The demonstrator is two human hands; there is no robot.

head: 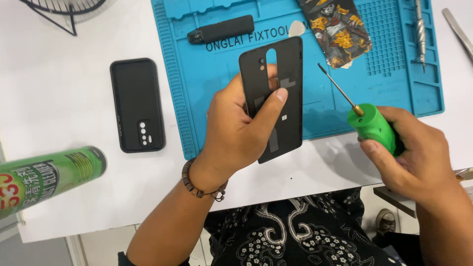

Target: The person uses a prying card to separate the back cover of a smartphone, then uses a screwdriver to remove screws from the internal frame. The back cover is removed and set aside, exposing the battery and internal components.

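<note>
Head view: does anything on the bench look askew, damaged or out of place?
One thing: the green spray can lies on its side at the table's left edge, partly past it. Otherwise nothing looks damaged. The left hand holds the black back cover tilted above the blue mat; the right hand grips the green-handled screwdriver.

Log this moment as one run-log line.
left hand: holds black phone back cover | right hand: grips green screwdriver, tip off cover | below: blue work mat
</note>
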